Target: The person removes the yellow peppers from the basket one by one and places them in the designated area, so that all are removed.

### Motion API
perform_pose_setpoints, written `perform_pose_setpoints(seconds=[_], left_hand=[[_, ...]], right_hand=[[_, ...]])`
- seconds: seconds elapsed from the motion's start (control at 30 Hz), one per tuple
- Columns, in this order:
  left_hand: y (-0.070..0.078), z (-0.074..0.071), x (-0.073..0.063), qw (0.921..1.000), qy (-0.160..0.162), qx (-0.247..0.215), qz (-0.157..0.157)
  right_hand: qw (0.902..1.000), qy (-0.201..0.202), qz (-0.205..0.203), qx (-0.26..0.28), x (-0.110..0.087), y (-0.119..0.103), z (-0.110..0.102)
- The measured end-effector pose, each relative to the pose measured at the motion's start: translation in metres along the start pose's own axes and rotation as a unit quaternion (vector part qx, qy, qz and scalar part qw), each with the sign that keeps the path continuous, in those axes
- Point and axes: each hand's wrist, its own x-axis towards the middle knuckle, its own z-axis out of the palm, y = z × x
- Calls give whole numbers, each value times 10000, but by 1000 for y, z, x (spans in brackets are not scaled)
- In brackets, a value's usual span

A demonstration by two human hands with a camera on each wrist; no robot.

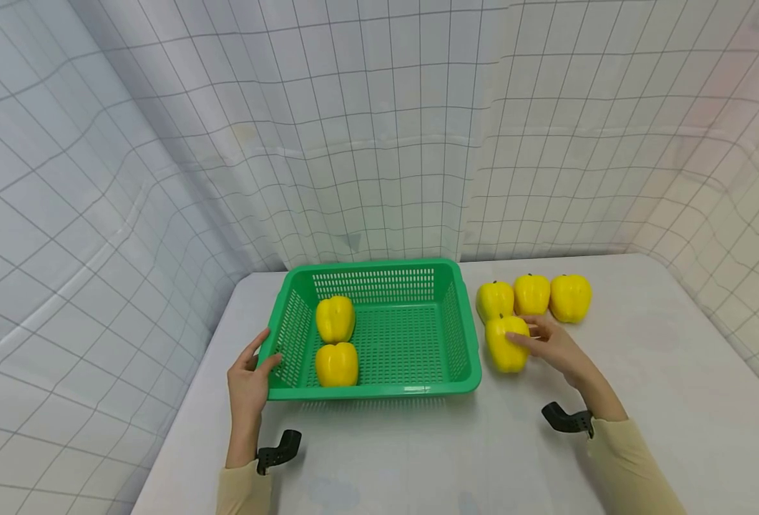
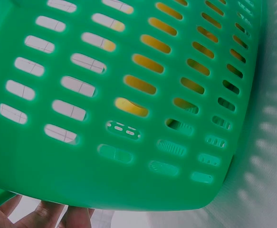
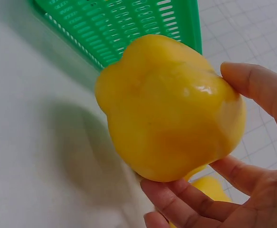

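A green plastic basket with slotted walls stands on the table, two yellow bell peppers inside its left part. My left hand grips the basket's left rim, thumb toward the inside; the left wrist view shows its fingers below the slotted wall. To the right of the basket, my right hand holds another yellow bell pepper between thumb and fingers. In the right wrist view that bell pepper appears lifted, its shadow on the table beside it.
Three more yellow bell peppers sit in a row at the table's back right, just behind the held one. The white table ends at a grid-patterned curtain at the back and sides.
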Motion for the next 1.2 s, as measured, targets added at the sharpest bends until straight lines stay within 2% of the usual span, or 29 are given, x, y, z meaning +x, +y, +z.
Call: perform_pose_setpoints(seconds=[0.17, 0.5, 1.2], left_hand=[[-1, 0, 1, 10000, -19, 18, 15], [-2, 0, 1, 10000, 5, 5, 22], [-1, 0, 2, 10000, -4, -41, -25]], right_hand=[[9995, -122, 255, -146, 1, 6, 1], [9992, -188, 255, -236, 2, 15, 3], [9984, -335, 422, -153, 1, 15, 5]])
